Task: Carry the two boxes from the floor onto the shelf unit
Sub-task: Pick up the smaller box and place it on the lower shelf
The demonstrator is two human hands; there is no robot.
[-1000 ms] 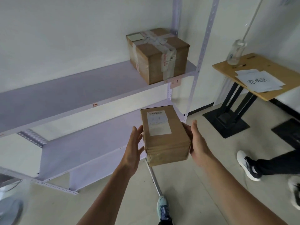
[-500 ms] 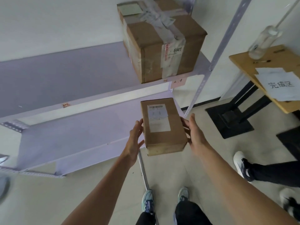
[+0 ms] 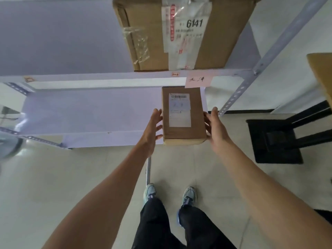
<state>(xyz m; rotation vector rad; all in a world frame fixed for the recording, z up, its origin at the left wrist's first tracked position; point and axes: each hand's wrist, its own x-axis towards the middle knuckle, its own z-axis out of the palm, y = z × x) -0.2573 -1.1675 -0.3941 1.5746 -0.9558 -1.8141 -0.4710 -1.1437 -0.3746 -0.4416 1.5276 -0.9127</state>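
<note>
From the head camera, the person had stepped much closer to the shelf [image 3: 100, 80] than a second before. The big box [image 3: 183, 33] on the top board filled the top of the picture now, and its number 6141 was easy to read. The table at the right had slid nearly out of sight. Both shoes [image 3: 188, 194] now stood right below the arms, close to the shelf.

The small box [image 3: 183, 119] had moved forward too. A second before it hung out in front of the shelf. Now its far end reached in under the top board, over the lower board [image 3: 80, 112]. Its near end still stuck out past the front edge. I could not tell if it was touching the board yet.

That meant one box looked done and the second was almost home. It probably just needed a push in and a letting go.

The left hand [image 3: 152, 130] was open and flat against the left side of the small box. The right hand [image 3: 215, 128] was open and flat against the right side. The two hands squeezed the small box between them, fingers pointing toward the shelf.

A pink note [image 3: 197, 80] with writing hung on the top board's edge, just above the small box.
</note>
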